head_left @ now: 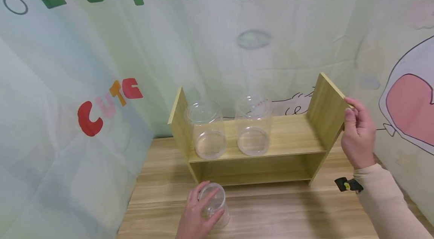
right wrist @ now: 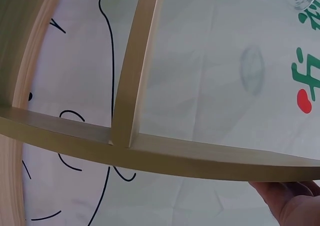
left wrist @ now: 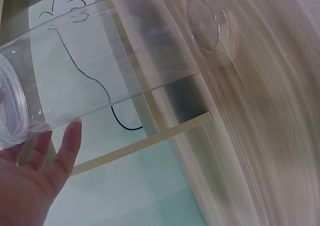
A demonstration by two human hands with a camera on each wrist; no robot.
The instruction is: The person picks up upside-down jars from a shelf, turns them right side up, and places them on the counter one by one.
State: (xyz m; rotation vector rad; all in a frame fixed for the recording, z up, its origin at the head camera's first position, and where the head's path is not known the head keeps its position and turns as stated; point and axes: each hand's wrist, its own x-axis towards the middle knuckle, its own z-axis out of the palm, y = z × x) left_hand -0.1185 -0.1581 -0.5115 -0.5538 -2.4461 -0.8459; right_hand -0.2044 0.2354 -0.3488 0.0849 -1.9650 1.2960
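Observation:
A small wooden two-tier shelf (head_left: 291,133) stands on the table, with two clear lidded plastic jars, a left one (head_left: 210,133) and a right one (head_left: 253,130), upright on its upper board. In front of its left end, my left hand (head_left: 198,214) grips a third clear plastic jar (head_left: 223,214) around the lid; the left wrist view shows the fingers (left wrist: 67,146) at the lid's rim and the jar's transparent body reaching toward the wood-grain surface. My right hand (head_left: 360,133) holds the upper front corner of the shelf's right side panel (right wrist: 210,168), thumb on the near side.
The wood-grain table (head_left: 156,178) extends around the shelf. Behind it hangs a pale printed cloth (head_left: 210,43) with green characters, and more printed cloth closes in the left and right sides. A black strap (head_left: 349,185) is on the right wrist.

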